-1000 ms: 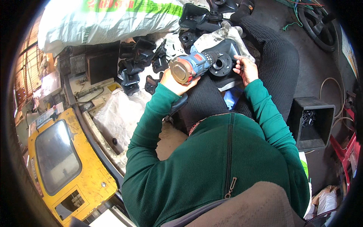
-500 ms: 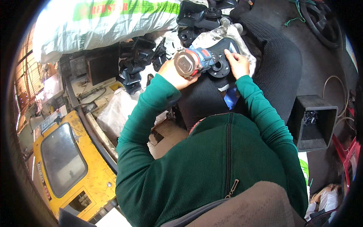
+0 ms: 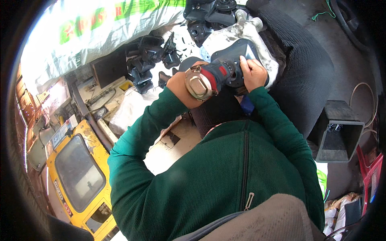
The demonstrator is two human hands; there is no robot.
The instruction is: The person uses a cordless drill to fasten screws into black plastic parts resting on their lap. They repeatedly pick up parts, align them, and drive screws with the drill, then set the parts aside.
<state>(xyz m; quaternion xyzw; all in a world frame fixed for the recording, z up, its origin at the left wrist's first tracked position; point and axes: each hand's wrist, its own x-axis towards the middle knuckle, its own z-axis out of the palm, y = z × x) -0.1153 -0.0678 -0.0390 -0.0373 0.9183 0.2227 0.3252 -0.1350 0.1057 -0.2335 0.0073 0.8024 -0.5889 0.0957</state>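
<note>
My left hand [image 3: 179, 89] is wrapped around a red and dark blue cordless drill [image 3: 215, 76], its battery end toward me. The drill's front end lies over the near part of a black moulded plastic part [image 3: 240, 50]; its tip is hidden, so I cannot tell whether it touches. With thumb and fingers my right hand [image 3: 254, 75] grips that part's right side. Beneath the part, a stained white cloth [image 3: 270, 64] lies over my leg.
More black plastic parts [image 3: 146, 56] are heaped at the left, and others [image 3: 219, 14] lie ahead. A white sack [image 3: 108, 36] sits at the far left, above a yellow machine panel [image 3: 86, 132]. On the right stands an open dark box [image 3: 339, 128] with small metal pieces inside.
The drill has moved right and down over the plastic part, covering the round holed flange that showed before. My right hand has shifted slightly down. The whole view has turned a little.
</note>
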